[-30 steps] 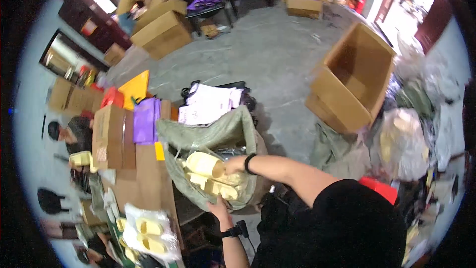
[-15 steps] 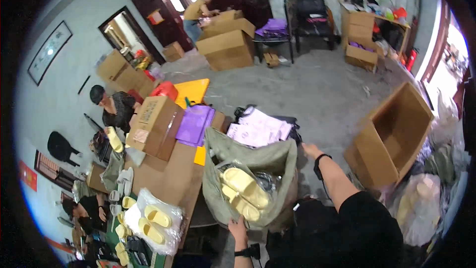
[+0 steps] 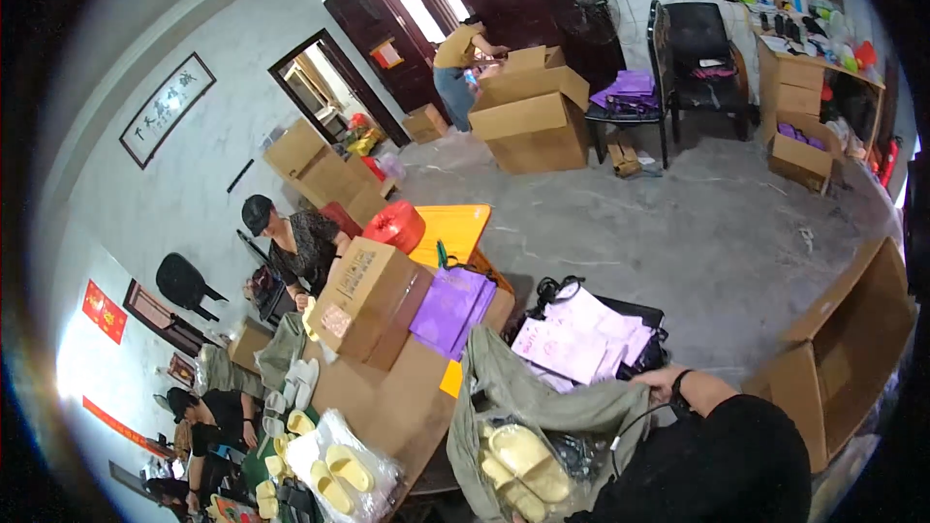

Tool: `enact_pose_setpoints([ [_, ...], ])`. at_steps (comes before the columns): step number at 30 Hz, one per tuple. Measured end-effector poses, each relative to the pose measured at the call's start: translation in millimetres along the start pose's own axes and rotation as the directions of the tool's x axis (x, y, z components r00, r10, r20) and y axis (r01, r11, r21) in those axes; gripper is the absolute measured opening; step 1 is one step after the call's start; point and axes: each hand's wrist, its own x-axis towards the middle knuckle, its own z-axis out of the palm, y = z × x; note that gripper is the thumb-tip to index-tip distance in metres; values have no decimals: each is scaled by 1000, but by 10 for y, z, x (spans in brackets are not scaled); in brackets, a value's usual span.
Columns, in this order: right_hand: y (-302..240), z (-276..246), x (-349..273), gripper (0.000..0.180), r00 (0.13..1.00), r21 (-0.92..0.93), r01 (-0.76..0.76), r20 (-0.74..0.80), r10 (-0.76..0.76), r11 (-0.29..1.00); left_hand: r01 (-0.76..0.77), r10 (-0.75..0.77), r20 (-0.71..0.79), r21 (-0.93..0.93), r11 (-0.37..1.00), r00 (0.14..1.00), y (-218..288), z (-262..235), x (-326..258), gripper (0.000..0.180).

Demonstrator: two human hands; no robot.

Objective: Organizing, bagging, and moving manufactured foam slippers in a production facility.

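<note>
Right hand point(image 3: 661, 381): gripping the sack's point(image 3: 542, 407) far right rim.
Left hand: lying out of sight, state unclear.
Sack: sitting near, holding yellow slippers point(image 3: 518, 455), left of the hand.

Packing workroom – stacked cardboard boxes point(image 3: 531, 116), bagged yellow slippers point(image 3: 341, 475).

The left hand cannot be found at all, lost below the dark sleeve point(image 3: 736, 465) at the bottom edge, and of the right hand point(image 3: 659, 380) only the knuckles show over the rim of the grey-green sack point(image 3: 542, 407), so its grip cannot be told. The pale yellow slippers point(image 3: 523, 460) inside the sack are half buried and run off the lower edge. The open carton point(image 3: 852, 349) on the right is cut by the dark rim.
</note>
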Motion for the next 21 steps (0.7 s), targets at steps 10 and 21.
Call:
enact_pose_setpoints([
  [10, -230, -783, 1228, 35, 972, -971, 230, 227, -52, 65, 249, -247, 28, -139, 959, 969, 435, 308, -206, 48],
  [21, -228, 361, -475, 47, 944, -978, -56, 14, -329, -201, 306, -235, 270, -262, 915, 934, 642, 532, -320, 59],
])
